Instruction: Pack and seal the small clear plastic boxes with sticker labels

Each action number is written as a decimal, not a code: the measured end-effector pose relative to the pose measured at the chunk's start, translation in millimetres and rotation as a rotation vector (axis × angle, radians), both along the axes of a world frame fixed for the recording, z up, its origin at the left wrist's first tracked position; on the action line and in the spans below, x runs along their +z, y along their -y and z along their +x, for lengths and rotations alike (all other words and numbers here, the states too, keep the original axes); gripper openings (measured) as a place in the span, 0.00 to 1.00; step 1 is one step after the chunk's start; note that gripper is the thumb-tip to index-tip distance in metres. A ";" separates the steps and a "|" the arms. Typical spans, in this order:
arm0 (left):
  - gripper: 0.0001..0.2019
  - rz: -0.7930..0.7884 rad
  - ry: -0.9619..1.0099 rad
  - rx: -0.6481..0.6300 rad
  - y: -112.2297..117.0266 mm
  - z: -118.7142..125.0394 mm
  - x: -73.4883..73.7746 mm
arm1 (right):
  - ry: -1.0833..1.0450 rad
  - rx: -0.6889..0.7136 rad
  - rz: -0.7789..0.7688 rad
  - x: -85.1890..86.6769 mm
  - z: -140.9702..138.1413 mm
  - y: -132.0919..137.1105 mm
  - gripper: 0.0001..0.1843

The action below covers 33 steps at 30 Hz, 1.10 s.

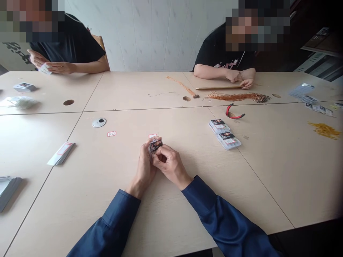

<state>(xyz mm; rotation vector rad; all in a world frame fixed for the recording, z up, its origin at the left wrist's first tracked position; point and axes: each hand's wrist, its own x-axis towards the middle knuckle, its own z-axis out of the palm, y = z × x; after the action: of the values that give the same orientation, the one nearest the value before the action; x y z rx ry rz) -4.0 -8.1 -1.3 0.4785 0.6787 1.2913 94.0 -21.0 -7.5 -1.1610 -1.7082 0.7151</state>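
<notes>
A small clear plastic packet with a black printed header (155, 145) is held above the table in front of me. My left hand (144, 162) is closed around its left side, fingers behind it. My right hand (170, 160) pinches at its lower right edge; the fingers cover most of the packet's lower part. Just behind the packet lies a white sticker with a red border (152, 136). A similar sticker (112, 134) lies to the left. Off to the right, two stacks of matching packets (219, 126) sit end to end.
Red-handled pliers (234, 114) lie beyond the stacks. Bundles of orange cords (235, 96) and yellow strips (324, 130) are farther right. At left are a round silver disc (99, 122), a label stack (61, 154) and a grey stack (9, 192). Two people work across the table.
</notes>
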 end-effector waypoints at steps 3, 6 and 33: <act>0.13 -0.015 0.019 0.015 0.8 0.4 -0.4 | 0.014 0.006 0.014 -1.0 0.0 -0.7 0.14; 0.13 -0.034 0.033 0.013 1.2 0.4 0.5 | -0.008 0.021 0.006 0.1 1.2 -0.7 0.14; 0.11 -0.065 0.027 0.033 -1.5 -0.4 2.0 | 0.045 0.044 0.001 -1.6 5.1 -0.6 0.12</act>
<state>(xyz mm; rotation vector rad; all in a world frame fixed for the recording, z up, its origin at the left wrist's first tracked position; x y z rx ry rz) -4.4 -6.6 0.6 0.3975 0.7064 1.3005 99.2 -20.4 -9.2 -1.1493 -1.7763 0.7198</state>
